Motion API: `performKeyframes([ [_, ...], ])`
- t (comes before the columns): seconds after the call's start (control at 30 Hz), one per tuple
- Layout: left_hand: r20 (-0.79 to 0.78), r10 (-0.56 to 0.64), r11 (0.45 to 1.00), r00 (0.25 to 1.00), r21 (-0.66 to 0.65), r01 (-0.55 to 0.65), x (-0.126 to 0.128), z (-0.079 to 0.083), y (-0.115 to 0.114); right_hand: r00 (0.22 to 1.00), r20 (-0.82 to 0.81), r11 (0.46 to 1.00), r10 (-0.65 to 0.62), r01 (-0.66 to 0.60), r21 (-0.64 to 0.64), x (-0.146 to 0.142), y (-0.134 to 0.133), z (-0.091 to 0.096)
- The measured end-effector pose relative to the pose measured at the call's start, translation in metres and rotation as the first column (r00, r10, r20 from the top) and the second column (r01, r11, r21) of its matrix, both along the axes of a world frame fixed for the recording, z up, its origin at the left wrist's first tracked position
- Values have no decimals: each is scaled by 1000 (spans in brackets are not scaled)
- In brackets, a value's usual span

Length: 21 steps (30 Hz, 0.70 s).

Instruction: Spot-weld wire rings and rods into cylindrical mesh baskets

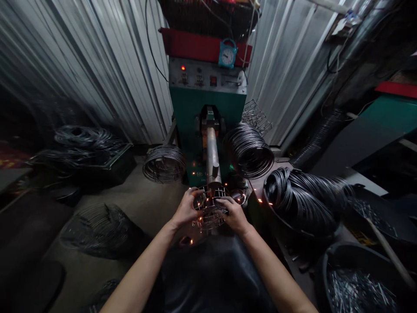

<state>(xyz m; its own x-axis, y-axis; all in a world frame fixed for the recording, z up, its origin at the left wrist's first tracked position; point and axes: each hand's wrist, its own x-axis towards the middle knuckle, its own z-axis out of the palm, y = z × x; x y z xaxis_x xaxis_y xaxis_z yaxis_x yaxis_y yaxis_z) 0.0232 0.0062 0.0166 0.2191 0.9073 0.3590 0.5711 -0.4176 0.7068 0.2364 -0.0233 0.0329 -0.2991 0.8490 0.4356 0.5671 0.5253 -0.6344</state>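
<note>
A small round wire basket is held between my two hands, under the tip of the welding machine's arm. My left hand grips the basket's left side, thumb and fingers bent around the wires. On the right side, my right hand has its fingers curled over the wires. Orange sparks scatter around the basket and the arm's tip. The welding machine stands upright ahead, with a green body and a lit red lamp. Where the arm's tip meets the wire is partly hidden.
Coiled wire rings hang left and right of the machine. More wire coils lie in a tub at right, near a bucket of short metal pieces. A blue clock sits on the panel. A bin stands left.
</note>
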Motion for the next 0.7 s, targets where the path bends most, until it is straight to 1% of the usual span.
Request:
performKeyframes([
  [0.07,-15,-7,1000,1000,-4,7,0,1,2,994,-66,996,-84,84,-1,5,-1,-6],
  [0.1,-24,-10,1000,1000,-10,10,-1,2,3,991,-82,994,-107,107,-9,7,0,-9],
  [0.2,-37,-12,999,999,-42,10,-3,5,14,989,-88,993,-117,116,-25,8,9,-13],
  [0.33,-27,-13,998,1000,-56,11,-4,5,30,986,-95,990,-138,136,-31,3,23,-10],
  [0.47,-25,-13,998,1000,-60,12,-1,5,35,976,-130,984,-175,169,-53,0,28,-2],
  [0.53,-25,-20,997,999,-72,18,0,7,35,951,-185,968,-247,233,-90,2,20,-4],
  [0.6,-19,-45,995,999,-88,43,-4,9,33,898,-266,932,-350,304,-197,10,2,-16],
  [0.63,-15,-62,994,998,-92,60,-7,8,31,864,-304,906,-402,325,-272,15,-11,-27],
  [0.7,5,-88,992,996,-92,88,-15,1,25,791,-365,846,-490,331,-419,28,-41,-55],
])
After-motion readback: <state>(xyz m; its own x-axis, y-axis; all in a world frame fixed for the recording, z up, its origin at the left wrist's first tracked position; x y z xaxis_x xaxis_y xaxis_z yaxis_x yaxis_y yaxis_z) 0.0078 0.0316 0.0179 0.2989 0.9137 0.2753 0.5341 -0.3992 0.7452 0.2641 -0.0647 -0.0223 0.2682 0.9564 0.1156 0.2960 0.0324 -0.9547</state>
